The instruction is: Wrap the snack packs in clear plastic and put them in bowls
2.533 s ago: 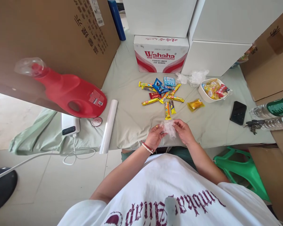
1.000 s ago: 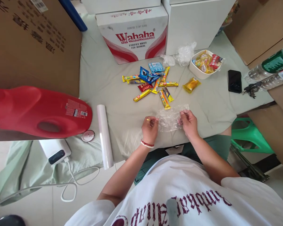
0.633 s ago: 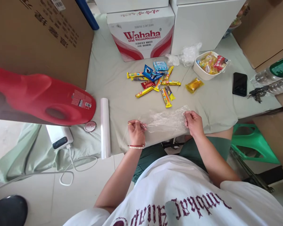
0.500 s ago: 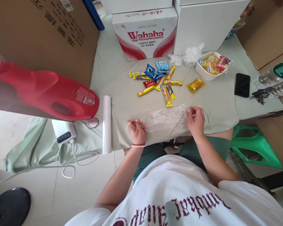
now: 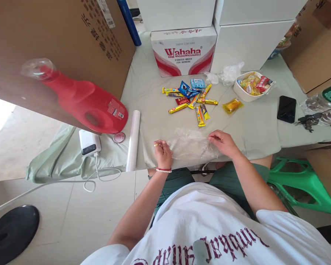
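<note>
A crumpled sheet of clear plastic wrap [image 5: 191, 145] lies along the table's front edge between my hands. My left hand [image 5: 163, 151], fingers curled, grips its left end. At the right, my right hand [image 5: 222, 141] pinches the film's upper edge between thumb and fingers. Beyond the film lies a loose pile of wrapped snacks: yellow sticks [image 5: 200, 116], blue packets [image 5: 186, 89] and a red packet [image 5: 182, 101]. A single yellow wrapped snack [image 5: 233, 106] sits apart to the right. Left of my hands is a roll of plastic film [image 5: 133, 141].
A red detergent bottle [image 5: 96, 105] and a white power bank [image 5: 89, 143] with cable stand at the left. A Wahaha box [image 5: 184, 51], crumpled plastic [image 5: 231, 73] and a white bowl [image 5: 246, 96] of snacks are at the back. A phone [image 5: 287, 109] and keys lie at right.
My right hand has moved left along the film, closer to my left hand, and the film lies lower and flatter. The camera view has shifted, while the snacks stay in place.
</note>
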Available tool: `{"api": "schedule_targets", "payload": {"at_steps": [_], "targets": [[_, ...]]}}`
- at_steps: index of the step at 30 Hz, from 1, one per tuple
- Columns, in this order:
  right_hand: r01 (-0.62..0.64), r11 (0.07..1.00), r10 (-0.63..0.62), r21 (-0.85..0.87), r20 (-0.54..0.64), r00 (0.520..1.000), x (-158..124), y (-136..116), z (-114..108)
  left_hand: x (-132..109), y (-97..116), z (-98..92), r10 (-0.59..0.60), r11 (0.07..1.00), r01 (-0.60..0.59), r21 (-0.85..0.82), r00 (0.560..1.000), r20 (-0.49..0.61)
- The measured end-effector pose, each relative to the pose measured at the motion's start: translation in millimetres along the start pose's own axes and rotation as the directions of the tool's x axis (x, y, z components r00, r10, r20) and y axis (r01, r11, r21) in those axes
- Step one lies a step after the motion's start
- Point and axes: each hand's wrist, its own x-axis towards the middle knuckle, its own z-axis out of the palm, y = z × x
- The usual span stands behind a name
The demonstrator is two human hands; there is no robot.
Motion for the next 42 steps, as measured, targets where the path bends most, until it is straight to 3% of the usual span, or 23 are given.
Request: {"api": "schedule_targets", "payload": {"at_steps": [3, 5, 7, 9, 11, 14, 16, 17, 18, 19, 21, 24, 27, 29, 32, 34, 37, 42], "targets": [[-0.171, 0.960, 0.173, 0.220, 0.011, 0.985, -0.6, 4.5, -18.1, -1.9, 0.0, -5.1, -0.029, 1.000, 0.029, -0.009, 0.998, 0.049], [-0.209, 0.945, 0.219, 0.253, -0.013, 0.976, -0.6, 7.5, -25.9, -3.6, 2.7, -11.5, -0.001, 0.994, -0.007, 0.108, 0.997, 0.071], [-0.188, 0.962, 0.202, 0.197, -0.053, 0.978, 0.4, 10.1, -29.0, -5.6, 11.0, -20.5, 0.104, 0.940, -0.128, 0.317, 0.990, 0.093], [-0.143, 0.984, 0.151, 0.108, -0.069, 0.986, 3.0, 11.2, -27.4, -7.7, 26.7, -29.2, 0.281, 0.802, -0.304, 0.515, 0.952, 0.123], [-0.101, 0.994, 0.103, 0.028, -0.061, 0.993, 7.5, 10.1, -21.9, -9.6, 47.0, -32.7, 0.469, 0.625, -0.463, 0.629, 0.866, 0.171], [-0.052, 0.998, 0.051, -0.043, -0.033, 0.998, 18.0, 5.6, -10.5, -10.5, 70.7, -22.4, 0.639, 0.406, -0.704, 0.583, 0.675, 0.370], [-0.026, 0.998, 0.026, -0.059, 0.000, 1.000, 27.9, 3.2, -4.9, -8.8, 72.7, -7.9, 0.607, 0.311, -0.839, 0.447, 0.537, 0.586], [-0.018, 0.998, 0.019, -0.062, 0.016, 1.000, 33.8, 2.9, -3.9, -7.3, 69.3, -0.4, 0.546, 0.289, -0.872, 0.395, 0.489, 0.680], [-0.017, 0.998, 0.019, -0.064, 0.028, 0.999, 40.5, 3.5, -4.6, -5.5, 63.7, 6.3, 0.465, 0.283, -0.882, 0.378, 0.471, 0.750], [-0.021, 0.997, 0.024, -0.068, 0.036, 0.999, 47.9, 5.0, -7.1, -3.6, 56.7, 11.5, 0.379, 0.286, -0.871, 0.399, 0.485, 0.788], [-0.050, 0.994, 0.052, -0.097, 0.022, 0.998, 64.0, 10.7, -17.5, -0.5, 42.5, 15.8, 0.231, 0.291, -0.813, 0.504, 0.571, 0.788], [-0.154, 0.956, 0.128, -0.250, -0.117, 0.985, 89.2, 19.7, -40.1, 1.1, 29.3, 10.8, 0.115, 0.281, -0.710, 0.646, 0.693, 0.712], [-0.269, 0.853, 0.170, -0.447, -0.249, 0.953, 113.6, 17.1, -52.0, -0.2, 26.8, 4.6, 0.092, 0.294, -0.655, 0.696, 0.744, 0.661], [-0.306, 0.788, 0.214, -0.535, -0.229, 0.950, 129.1, 6.2, -45.8, -1.0, 27.5, 3.8, 0.092, 0.331, -0.622, 0.710, 0.770, 0.631], [-0.296, 0.722, 0.290, -0.625, -0.115, 0.950, 148.7, -15.1, -19.8, -0.4, 29.7, 3.0, 0.086, 0.408, -0.558, 0.723, 0.811, 0.578], [-0.249, 0.698, 0.292, -0.671, -0.050, 0.955, 157.4, -25.0, -1.7, 1.7, 31.8, -1.4, 0.086, 0.427, -0.547, 0.720, 0.817, 0.570], [-0.214, 0.671, 0.303, -0.710, 0.000, 0.953, 162.2, -27.7, 12.4, 6.8, 33.9, -15.2, 0.106, 0.379, -0.607, 0.698, 0.778, 0.619], [-0.152, 0.638, 0.268, -0.755, 0.032, 0.963, 149.6, -14.9, 5.9, 13.6, 28.4, -36.8, 0.133, 0.325, -0.691, 0.645, 0.709, 0.693]]}}
